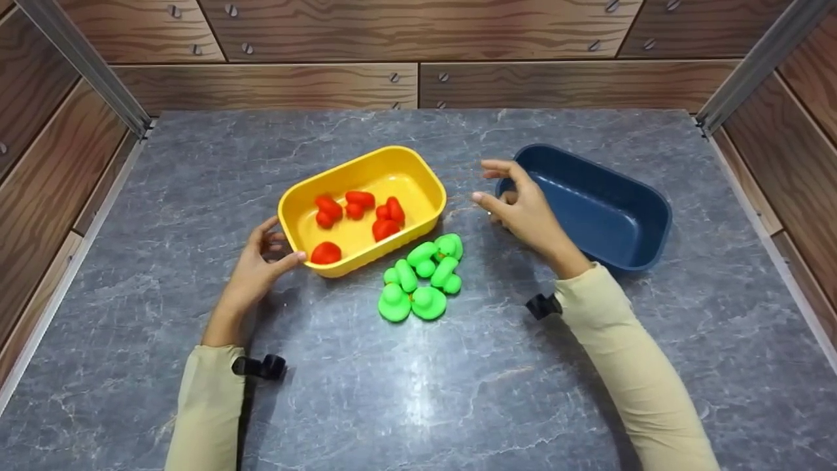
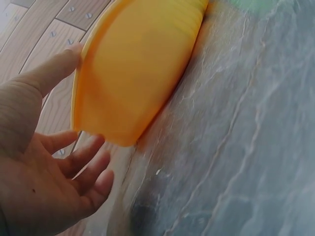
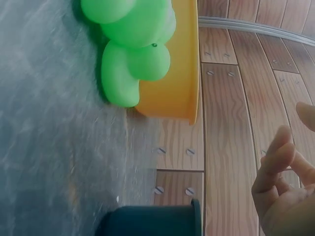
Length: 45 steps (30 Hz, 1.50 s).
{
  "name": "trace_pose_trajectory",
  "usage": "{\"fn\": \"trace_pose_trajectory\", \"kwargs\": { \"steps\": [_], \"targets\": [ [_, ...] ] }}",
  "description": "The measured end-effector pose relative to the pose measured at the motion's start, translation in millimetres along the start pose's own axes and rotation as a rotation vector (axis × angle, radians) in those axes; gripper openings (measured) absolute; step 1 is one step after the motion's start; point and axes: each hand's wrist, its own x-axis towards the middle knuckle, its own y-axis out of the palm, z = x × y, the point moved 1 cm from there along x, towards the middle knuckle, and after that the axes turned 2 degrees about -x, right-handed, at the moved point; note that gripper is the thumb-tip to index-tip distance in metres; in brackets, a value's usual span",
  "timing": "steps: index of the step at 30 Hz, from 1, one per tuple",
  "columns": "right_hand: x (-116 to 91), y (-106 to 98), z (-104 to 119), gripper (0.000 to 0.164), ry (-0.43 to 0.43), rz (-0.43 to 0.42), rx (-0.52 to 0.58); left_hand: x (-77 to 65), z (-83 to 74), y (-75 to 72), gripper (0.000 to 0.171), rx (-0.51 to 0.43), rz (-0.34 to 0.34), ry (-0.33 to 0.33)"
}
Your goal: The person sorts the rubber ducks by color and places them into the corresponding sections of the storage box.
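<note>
My left hand [image 1: 257, 268] is at the left end of a yellow plastic bin [image 1: 424, 171]. Its straight thumb touches the rim, and the loosely bent fingers [image 2: 88, 162] lie along the end wall. Inside the bin are several small red toy ducks [image 1: 329, 210]. My right hand [image 1: 526, 209] hovers beside the left end of a dark blue bin [image 1: 588, 203], thumb and fingertips apart, holding nothing. Several green toy ducks [image 1: 428, 302] lie clustered on the table, in front of the yellow bin. In the right wrist view, green ducks [image 3: 133, 69] overlap the yellow wall.
The grey marbled tabletop [image 1: 405, 405] carries both bins. Wood-patterned panels [image 1: 418, 33] close off the back and sides, with metal posts [image 1: 85, 59] at the back corners. A black wrist camera [image 1: 261, 367] sits on the left sleeve, another camera [image 1: 543, 305] on the right.
</note>
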Motion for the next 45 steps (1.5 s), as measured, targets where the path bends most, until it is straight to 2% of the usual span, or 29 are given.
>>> {"fn": "trace_pose_trajectory", "kwargs": {
  "steps": [4, 10, 13, 18, 21, 24, 29, 33, 39, 45],
  "targets": [
    [-4.8, -6.0, -6.9, 0.051, 0.002, -0.021, -0.002, -1.1, -3.2, 1.2, 0.080, 0.003, -0.059, 0.043],
    [-13.8, -17.5, -12.2, 0.053, -0.011, -0.110, 0.091, -4.0, -8.5, 4.4, 0.070, 0.027, -0.141, 0.112],
    [-19.8, -24.2, -14.1, 0.052, -0.024, -0.143, 0.103, -6.8, -13.2, 7.5, 0.064, 0.031, -0.209, 0.166],
    [-30.9, -34.8, -18.2, 0.050, -0.038, -0.182, 0.027, -13.8, -24.8, 15.2, 0.052, -0.007, -0.325, 0.302],
    [-37.9, -42.8, -22.3, 0.050, -0.036, -0.200, -0.030, -19.4, -33.2, 21.0, 0.045, -0.050, -0.347, 0.370],
    [-43.6, -52.7, -26.1, 0.050, -0.034, -0.226, -0.073, -24.8, -40.8, 28.2, 0.040, -0.080, -0.328, 0.425],
    [-52.3, -70.8, -30.0, 0.051, -0.050, -0.276, -0.142, -31.1, -48.4, 41.2, 0.037, -0.064, -0.244, 0.476],
    [-58.2, -84.0, -35.5, 0.051, -0.044, -0.293, -0.180, -34.3, -50.5, 51.0, 0.036, -0.038, -0.202, 0.488],
    [-65.6, -96.3, -47.2, 0.055, 0.007, -0.259, -0.236, -38.1, -51.3, 61.8, 0.035, -0.003, -0.144, 0.505],
    [-69.3, -106.1, -53.9, 0.059, 0.035, -0.254, -0.281, -40.2, -51.2, 68.9, 0.042, 0.028, -0.057, 0.490]
  ]
}}
